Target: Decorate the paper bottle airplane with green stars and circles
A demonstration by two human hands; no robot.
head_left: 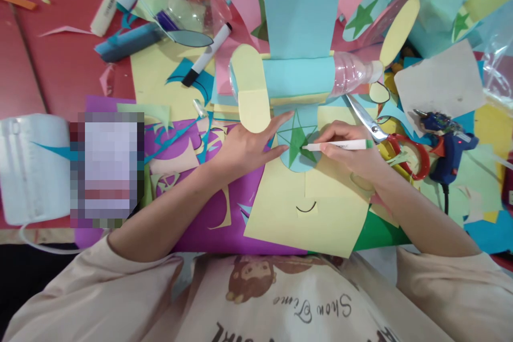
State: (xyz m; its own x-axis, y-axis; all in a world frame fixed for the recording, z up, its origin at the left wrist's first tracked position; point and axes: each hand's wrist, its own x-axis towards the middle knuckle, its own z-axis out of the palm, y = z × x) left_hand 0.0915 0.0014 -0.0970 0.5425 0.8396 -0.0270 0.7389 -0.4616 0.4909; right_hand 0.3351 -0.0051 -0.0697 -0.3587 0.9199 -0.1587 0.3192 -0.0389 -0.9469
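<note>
My right hand (348, 148) grips a white marker (340, 145) with a green end, its tip touching a green star (297, 144) on light blue paper. Part of the star is filled in green; its upper points are outline only. My left hand (253, 147) lies with fingers apart at the left edge of that blue paper (289, 163). Beneath is a pale yellow sheet (276, 219) with a small black curved line. Just above lies a plastic bottle (352, 72) wrapped in blue paper (298, 76), with yellow rounded pieces (253, 109) attached at its left end.
Red-handled scissors (414, 157) and a blue glue gun (451, 152) lie to the right. A black-capped marker (207, 54) rests at the upper left. Paper scraps cover purple paper (192, 230) on the left, near a white pouch (34, 171). The red table (52, 75) shows beyond.
</note>
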